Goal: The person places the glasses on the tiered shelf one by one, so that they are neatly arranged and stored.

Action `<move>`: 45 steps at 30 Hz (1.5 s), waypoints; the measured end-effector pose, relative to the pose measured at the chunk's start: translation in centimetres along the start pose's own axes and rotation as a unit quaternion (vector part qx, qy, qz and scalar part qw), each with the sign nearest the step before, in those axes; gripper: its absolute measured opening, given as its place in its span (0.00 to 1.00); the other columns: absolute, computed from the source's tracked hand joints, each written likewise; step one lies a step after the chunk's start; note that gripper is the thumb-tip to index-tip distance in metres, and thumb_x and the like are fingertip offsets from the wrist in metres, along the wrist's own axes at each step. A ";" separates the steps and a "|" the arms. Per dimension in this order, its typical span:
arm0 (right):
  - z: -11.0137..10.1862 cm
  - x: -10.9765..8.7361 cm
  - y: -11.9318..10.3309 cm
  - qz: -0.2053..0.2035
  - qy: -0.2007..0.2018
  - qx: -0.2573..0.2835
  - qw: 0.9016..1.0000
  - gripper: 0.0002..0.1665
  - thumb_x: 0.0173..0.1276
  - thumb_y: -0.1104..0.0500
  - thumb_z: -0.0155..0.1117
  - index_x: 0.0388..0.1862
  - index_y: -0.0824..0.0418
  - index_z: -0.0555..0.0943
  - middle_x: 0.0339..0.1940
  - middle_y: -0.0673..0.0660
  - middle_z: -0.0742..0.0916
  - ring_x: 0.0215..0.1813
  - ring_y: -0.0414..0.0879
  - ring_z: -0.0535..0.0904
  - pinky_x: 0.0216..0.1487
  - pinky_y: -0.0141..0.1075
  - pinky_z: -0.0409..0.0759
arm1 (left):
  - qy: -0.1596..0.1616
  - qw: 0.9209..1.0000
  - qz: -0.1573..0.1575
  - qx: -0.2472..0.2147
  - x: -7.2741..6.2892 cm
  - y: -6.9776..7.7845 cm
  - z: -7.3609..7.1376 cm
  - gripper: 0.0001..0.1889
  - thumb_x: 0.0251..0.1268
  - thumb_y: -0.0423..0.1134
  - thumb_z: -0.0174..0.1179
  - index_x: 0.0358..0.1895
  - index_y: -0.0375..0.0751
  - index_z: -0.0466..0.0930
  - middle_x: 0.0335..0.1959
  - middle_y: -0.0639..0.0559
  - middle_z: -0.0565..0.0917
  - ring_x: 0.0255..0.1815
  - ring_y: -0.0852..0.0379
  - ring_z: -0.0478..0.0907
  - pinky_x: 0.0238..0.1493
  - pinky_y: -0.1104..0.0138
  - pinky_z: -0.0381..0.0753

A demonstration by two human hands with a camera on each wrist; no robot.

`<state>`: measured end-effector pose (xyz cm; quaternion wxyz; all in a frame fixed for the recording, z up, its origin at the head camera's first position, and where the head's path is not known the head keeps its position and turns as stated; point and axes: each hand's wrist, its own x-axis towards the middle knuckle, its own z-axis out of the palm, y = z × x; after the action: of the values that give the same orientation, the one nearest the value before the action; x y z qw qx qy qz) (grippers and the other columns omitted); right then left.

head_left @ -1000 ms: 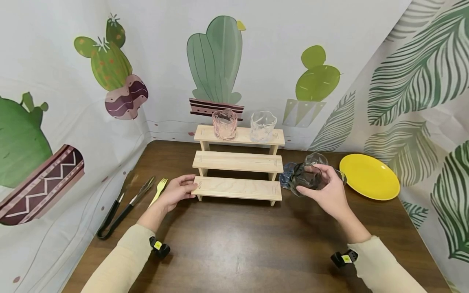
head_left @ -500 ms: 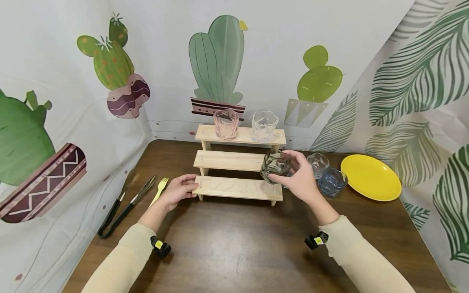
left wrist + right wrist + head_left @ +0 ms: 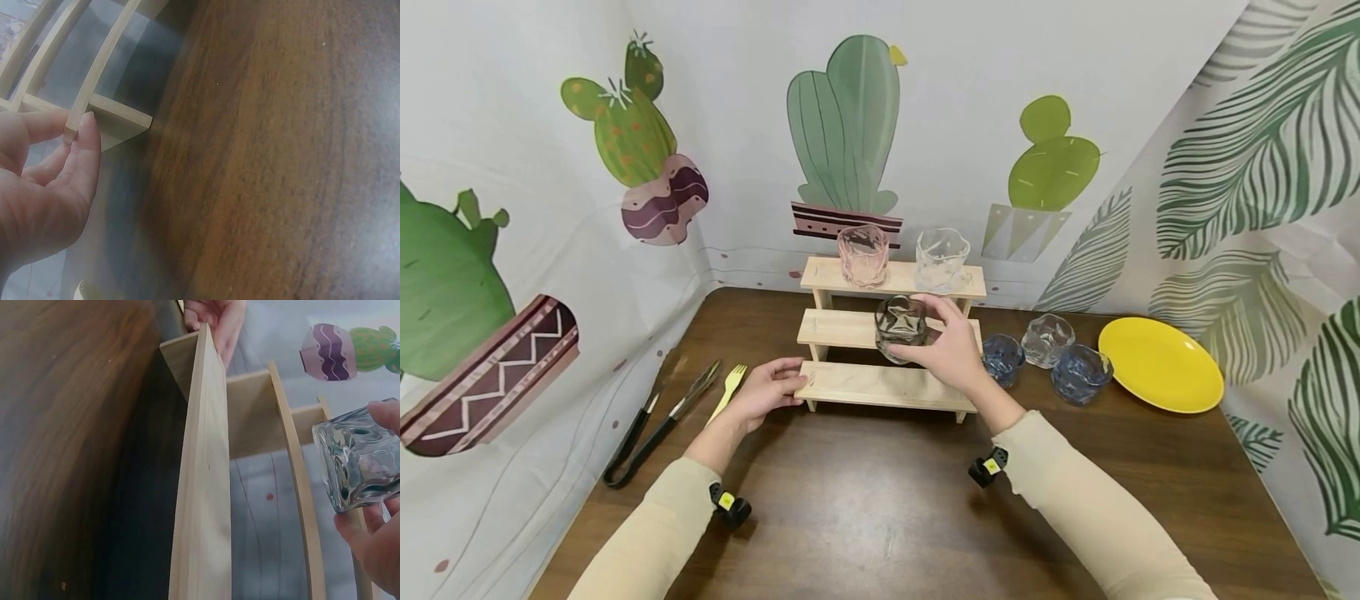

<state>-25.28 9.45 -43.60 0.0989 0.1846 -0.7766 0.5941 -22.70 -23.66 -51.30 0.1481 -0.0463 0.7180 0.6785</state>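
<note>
A three-step wooden stand [image 3: 880, 383] faces me on the table. My left hand [image 3: 767, 390] pinches the left end of its lowest step, thumb and fingers on either side of the board in the left wrist view. In my right hand [image 3: 951, 346] is a dark grey glass [image 3: 901, 325], gripped by thumb and fingers in front of the middle step. The right wrist view shows the same glass [image 3: 356, 459] tilted, apart from the boards nearest it. On the top step stand a pink glass [image 3: 862, 257] and a clear glass [image 3: 942, 260].
Right of the stand are two blue glasses, one close to it [image 3: 1003, 360] and one farther right [image 3: 1081, 375], with a clear glass [image 3: 1047, 340] between. A yellow plate [image 3: 1161, 364] lies beyond. Tongs [image 3: 662, 429] and a yellow fork [image 3: 730, 387] lie at left.
My right hand has carried the dark glass left from beside the other glasses to the front of the middle step. My left hand has stayed on the stand.
</note>
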 end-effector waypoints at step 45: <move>4.7 1.4 -0.3 0.021 -0.032 0.039 0.999 0.53 0.53 0.56 0.88 0.76 0.53 0.69 0.70 0.50 0.76 0.67 0.49 0.74 0.69 0.47 0.75 | 0.008 1.000 0.006 -0.007 -0.1 -0.1 0.1 0.29 0.75 0.30 0.62 0.75 0.26 0.64 0.55 0.36 0.78 0.39 0.57 0.82 0.39 0.68 0.87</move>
<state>-26.10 4.67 -44.10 0.0543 0.1912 -0.7593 0.6197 -22.52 -23.57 -51.34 0.1380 -0.0479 0.7146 0.6841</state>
